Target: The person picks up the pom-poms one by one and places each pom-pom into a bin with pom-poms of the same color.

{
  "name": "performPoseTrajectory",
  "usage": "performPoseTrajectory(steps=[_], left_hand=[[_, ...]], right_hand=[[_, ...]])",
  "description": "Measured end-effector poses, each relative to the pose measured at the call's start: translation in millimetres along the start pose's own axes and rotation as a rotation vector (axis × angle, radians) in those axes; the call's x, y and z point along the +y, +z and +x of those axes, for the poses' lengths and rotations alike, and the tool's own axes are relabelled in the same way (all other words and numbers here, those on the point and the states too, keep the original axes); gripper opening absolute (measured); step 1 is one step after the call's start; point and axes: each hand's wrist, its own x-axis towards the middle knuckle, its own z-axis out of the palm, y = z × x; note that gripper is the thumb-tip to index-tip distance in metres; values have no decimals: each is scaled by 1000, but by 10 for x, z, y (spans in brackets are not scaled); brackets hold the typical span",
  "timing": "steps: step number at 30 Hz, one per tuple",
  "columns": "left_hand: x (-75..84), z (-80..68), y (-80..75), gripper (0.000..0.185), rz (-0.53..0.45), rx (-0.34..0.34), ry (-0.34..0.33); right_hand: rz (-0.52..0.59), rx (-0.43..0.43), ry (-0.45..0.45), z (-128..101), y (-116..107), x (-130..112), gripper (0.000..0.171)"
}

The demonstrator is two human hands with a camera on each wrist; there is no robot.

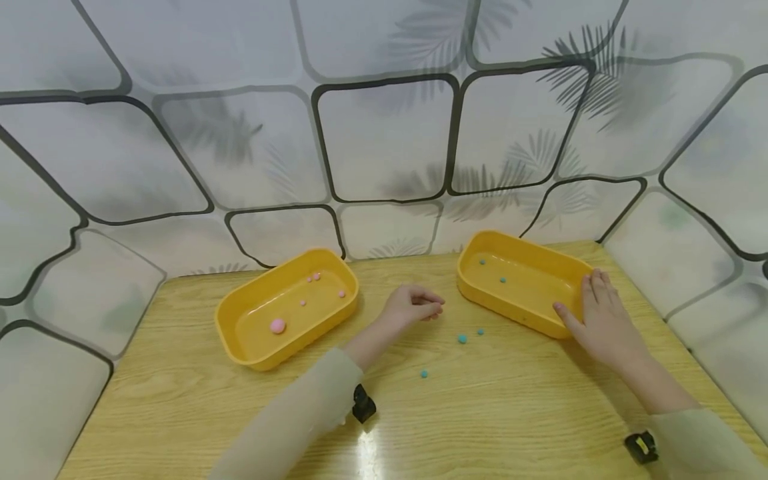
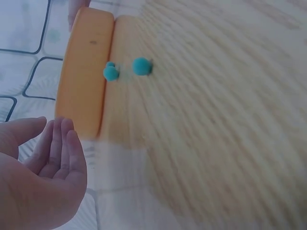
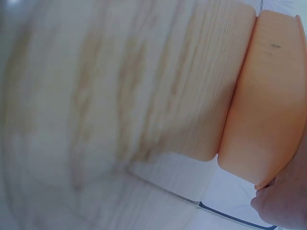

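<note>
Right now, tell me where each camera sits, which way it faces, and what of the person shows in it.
Head: worn high, facing forward and down at the wooden table; both sleeved forearms, left hand and right hand show.
Left wrist: faces past the relaxed left hand toward small teal balls lying by the right-hand yellow plastic tray.
Right wrist: looks along the table at that tray's outer wall; only a bit of the right hand shows.
Shared: all three views show the right-hand tray and the table.
</note>
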Motion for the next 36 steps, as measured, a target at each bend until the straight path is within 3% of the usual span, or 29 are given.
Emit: performPoseTrajectory(steps=[9,20,36], left_hand=[[-154,-123,-69,18,57,2,-15],[-379,-274,-75,18,75,-42,37],[-437,-480,-113,14,191,-112,105]], right_hand=[[2,0,-1,9,-1,2,93],[3,1,-3,7,11,-1,93],[0,-15,8,-4,-10,-9,94]])
